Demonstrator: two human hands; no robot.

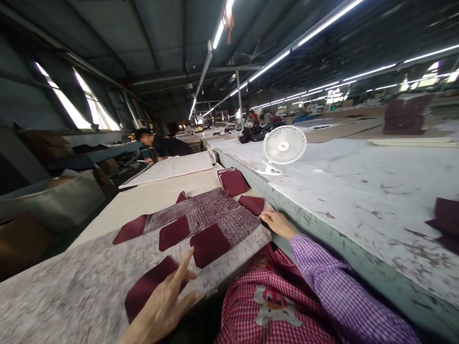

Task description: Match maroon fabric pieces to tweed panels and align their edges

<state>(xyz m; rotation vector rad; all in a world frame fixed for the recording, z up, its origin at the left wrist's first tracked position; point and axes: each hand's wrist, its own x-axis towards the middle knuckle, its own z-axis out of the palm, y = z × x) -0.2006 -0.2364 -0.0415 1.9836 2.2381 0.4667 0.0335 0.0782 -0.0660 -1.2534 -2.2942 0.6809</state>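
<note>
My left hand [167, 296] is open over the near edge of the work surface, its index finger stretched out. The fingertip is at the left edge of a maroon fabric piece [211, 244]; another maroon piece [147, 289] lies partly hidden under this hand. My right hand [278, 223] is closed at the right corner of a mottled maroon-and-white sheet [233, 224], close to a small maroon piece [252, 204]. What its fingers pinch, if anything, is hidden. More cut pieces, including one maroon piece [174, 233], lie flat on the sheet's left part.
A stack of maroon pieces [233, 181] sits beyond the sheet. On the higher white table [344, 191] to the right stands a white fan [284, 145]; dark maroon fabric [446, 222] lies at its far right. A person [172, 145] leans at the far end.
</note>
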